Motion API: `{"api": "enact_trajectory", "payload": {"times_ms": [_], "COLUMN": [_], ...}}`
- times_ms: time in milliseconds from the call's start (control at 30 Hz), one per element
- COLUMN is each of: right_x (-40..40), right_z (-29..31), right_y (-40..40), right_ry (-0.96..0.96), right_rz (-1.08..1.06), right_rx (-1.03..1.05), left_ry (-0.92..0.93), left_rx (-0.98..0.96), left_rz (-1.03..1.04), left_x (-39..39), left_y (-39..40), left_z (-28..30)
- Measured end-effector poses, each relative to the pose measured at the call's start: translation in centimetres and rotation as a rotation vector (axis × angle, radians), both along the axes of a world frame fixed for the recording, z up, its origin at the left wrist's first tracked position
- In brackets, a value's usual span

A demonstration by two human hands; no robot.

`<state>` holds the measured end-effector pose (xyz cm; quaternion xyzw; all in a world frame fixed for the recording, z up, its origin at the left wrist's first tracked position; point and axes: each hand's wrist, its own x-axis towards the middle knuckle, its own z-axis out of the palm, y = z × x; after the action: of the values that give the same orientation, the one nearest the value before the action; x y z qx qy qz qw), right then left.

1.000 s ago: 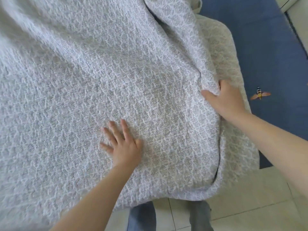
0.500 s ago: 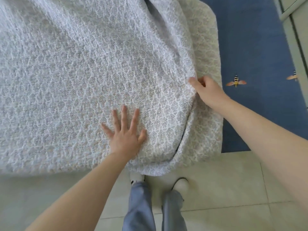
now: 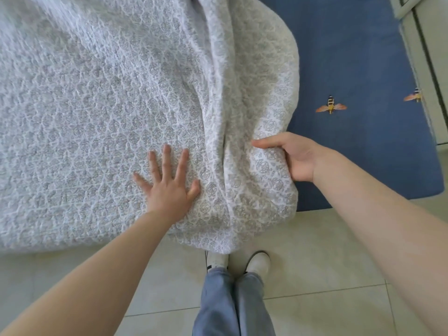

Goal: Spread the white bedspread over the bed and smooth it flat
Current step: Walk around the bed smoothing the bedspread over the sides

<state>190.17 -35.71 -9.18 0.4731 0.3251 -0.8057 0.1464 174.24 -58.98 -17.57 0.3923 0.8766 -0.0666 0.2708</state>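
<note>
The white bedspread (image 3: 97, 117) with a grey quilted pattern covers the left and middle of the bed and hangs over its near edge. Long folds run down its right part. My left hand (image 3: 167, 183) presses flat on it near the front edge, fingers spread. My right hand (image 3: 293, 156) grips the bunched right edge of the bedspread, thumb on top and fingers tucked underneath. To the right the blue sheet (image 3: 358, 57) of the bed lies uncovered, printed with bee (image 3: 331, 106) motifs.
Pale floor tiles (image 3: 315, 263) run along the near side of the bed. My legs in blue trousers and white shoes (image 3: 258, 261) stand right at the bed's edge. A white wall or cupboard (image 3: 431, 44) borders the bed at the far right.
My right hand has shifted from the fold to the bedspread's right edge and taken hold of it. My left hand stays pressed flat. The view has pulled back, showing more floor.
</note>
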Motion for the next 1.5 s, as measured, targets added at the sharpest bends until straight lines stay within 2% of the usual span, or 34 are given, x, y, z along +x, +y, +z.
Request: {"api": "enact_trajectory", "payload": {"times_ms": [67, 167, 233, 333, 433, 500, 600, 667, 733, 800, 867, 1000, 1067, 1133, 1167, 1267, 1333, 1367, 1433, 1500], "right_x": [0.2, 1.3, 3.5, 10.0, 14.4, 15.2, 15.0, 15.1, 16.4, 18.5, 20.5, 21.2, 19.2, 17.0, 15.8, 12.5, 10.0, 8.8, 8.4, 11.4], "right_z": [0.6, 1.2, 1.3, 0.6, -1.2, -2.2, -2.7, -2.0, -1.3, -1.1, -1.5, -3.8, -2.4, -0.9, 0.0, -0.1, -0.8, -1.2, -3.0, -4.8], "right_y": [-0.4, 0.1, 1.7, 4.0, 2.6, 1.2, 0.1, -0.4, -0.3, -0.1, -0.5, -0.6, 0.1, 1.2, 1.7, 2.2, 0.7, -0.4, -2.6, -4.9], "right_ry": [0.041, -0.055, -0.192, -0.519, -0.774, -0.793, -0.635, -0.528, -0.480, -0.539, -0.698, -0.913, -1.060, -1.097, -1.077, -0.961, -0.758, -0.607, -0.378, -0.384], "right_rz": [0.034, 0.052, -0.121, -0.458, -0.611, -0.674, -0.734, -0.670, -0.627, -0.691, -0.680, -0.418, -0.117, 0.110, 0.170, 0.404, 0.655, 0.790, 1.037, 1.083], "right_rx": [-0.033, 0.054, 0.289, 0.669, 0.682, 0.639, 0.551, 0.463, 0.493, 0.603, 0.660, 0.594, 0.829, 1.216, 1.354, 1.544, 1.644, 1.648, 1.522, 1.384], "left_ry": [-0.008, -0.020, -0.024, -0.035, -0.047, -0.052, -0.050, -0.046, -0.044, -0.049, -0.061, -0.047, -0.036, -0.034, -0.032, -0.045, -0.048, -0.048, -0.041, -0.038], "left_rx": [-0.005, -0.021, -0.022, -0.027, -0.036, -0.041, -0.049, -0.062, -0.063, -0.060, -0.060, -0.079, -0.086, -0.074, -0.060, -0.042, -0.018, -0.006, -0.001, -0.006], "left_rz": [-0.003, -0.004, -0.005, -0.007, 0.000, -0.006, -0.012, -0.008, -0.006, -0.008, -0.009, -0.009, -0.007, 0.013, 0.030, 0.036, -0.064, -0.122, -0.194, -0.226], "left_x": [0.0, 0.0, 0.0, -0.1, -0.2, -0.1, -0.1, -0.2, 0.0, 0.0, 0.1, 0.0, 0.1, 0.4, 0.7, 1.9, 3.2, 3.9, 5.0, 5.3], "left_y": [0.1, 0.2, 0.1, 0.0, 0.0, 0.2, 0.3, 0.3, 0.3, 0.3, 0.4, 0.4, 0.6, 0.9, 1.1, 2.1, 3.0, 3.3, 3.7, 3.5], "left_z": [0.2, 0.5, 0.5, 0.6, 0.6, 0.7, 0.8, 0.7, 0.7, 0.8, 0.8, 0.8, 0.7, 0.5, 0.5, 0.8, 0.8, 0.6, 0.2, 0.1]}}
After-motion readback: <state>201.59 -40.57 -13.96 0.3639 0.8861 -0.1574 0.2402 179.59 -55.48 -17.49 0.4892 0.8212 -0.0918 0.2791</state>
